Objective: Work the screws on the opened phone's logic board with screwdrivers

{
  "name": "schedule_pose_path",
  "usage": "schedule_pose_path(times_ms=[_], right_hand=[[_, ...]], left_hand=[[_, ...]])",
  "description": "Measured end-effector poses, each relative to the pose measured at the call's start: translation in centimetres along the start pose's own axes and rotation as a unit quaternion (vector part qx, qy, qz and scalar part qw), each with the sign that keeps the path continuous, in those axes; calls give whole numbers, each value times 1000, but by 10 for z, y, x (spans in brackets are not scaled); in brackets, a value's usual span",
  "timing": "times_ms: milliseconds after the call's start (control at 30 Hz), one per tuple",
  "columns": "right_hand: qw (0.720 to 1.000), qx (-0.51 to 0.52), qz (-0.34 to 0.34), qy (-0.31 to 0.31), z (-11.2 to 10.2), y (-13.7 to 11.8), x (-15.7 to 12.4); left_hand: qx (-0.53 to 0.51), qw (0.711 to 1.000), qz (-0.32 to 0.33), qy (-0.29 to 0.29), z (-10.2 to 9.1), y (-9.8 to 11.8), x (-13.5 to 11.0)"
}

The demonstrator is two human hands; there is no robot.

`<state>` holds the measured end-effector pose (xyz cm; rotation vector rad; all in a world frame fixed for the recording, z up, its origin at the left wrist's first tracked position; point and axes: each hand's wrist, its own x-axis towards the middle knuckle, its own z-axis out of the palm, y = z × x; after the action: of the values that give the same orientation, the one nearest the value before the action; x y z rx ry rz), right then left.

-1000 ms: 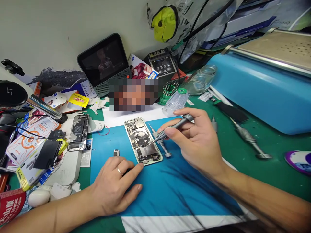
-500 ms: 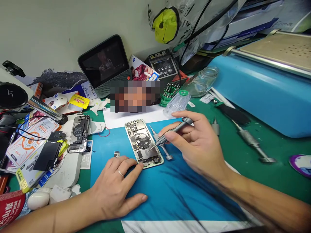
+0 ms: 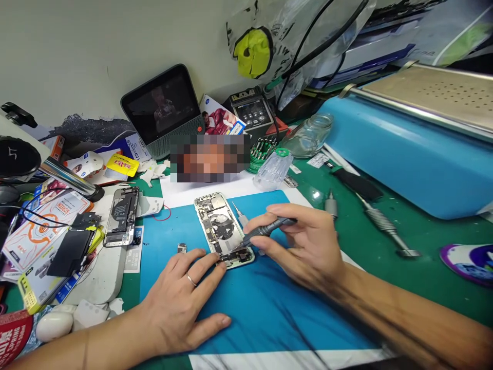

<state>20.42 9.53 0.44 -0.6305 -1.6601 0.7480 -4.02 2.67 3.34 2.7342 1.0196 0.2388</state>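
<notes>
An opened phone (image 3: 227,241) lies on the blue mat (image 3: 246,318), its inner boards and a round coil showing. My left hand (image 3: 185,295) rests with fingers stretched out, fingertips at the phone's lower left edge. Pinched in my right hand (image 3: 308,241) is a grey precision screwdriver (image 3: 265,228), its tip low over the phone's bottom end; whether it touches cannot be made out. A second screwdriver (image 3: 242,218) lies on the mat just right of the phone, partly hidden by my right hand. Left of the phone sits a small metal part (image 3: 182,248).
Another opened phone part (image 3: 121,216) lies at left beside boxes. Behind stand a screen device (image 3: 164,108), a green bit holder (image 3: 262,151) and a glass jar (image 3: 311,133). At right are a large blue machine (image 3: 385,159) and a ribbed-handled screwdriver (image 3: 385,221).
My right hand has lowered the screwdriver, moving its tip from the phone's middle toward its bottom end. My left hand stays by the phone edge. The camera view has shifted slightly.
</notes>
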Motion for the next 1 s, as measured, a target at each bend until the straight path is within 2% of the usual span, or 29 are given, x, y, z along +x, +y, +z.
schedule_pose_path(times_ms=[267,433,800,1000], right_hand=[[989,-114,5,-96,-3,-5,-3],[982,-137,5,-130,-3,-5,-2],[982,-144,8,-124,-2,-1,-4],[986,-116,38,-113,-2,0,-5]], left_hand=[[0,1000,1,0,0,0,1],[-2,1000,-4,-8,-1,0,1],[-3,1000,-4,-2,1,0,1],[-8,1000,-5,0,1,0,2]])
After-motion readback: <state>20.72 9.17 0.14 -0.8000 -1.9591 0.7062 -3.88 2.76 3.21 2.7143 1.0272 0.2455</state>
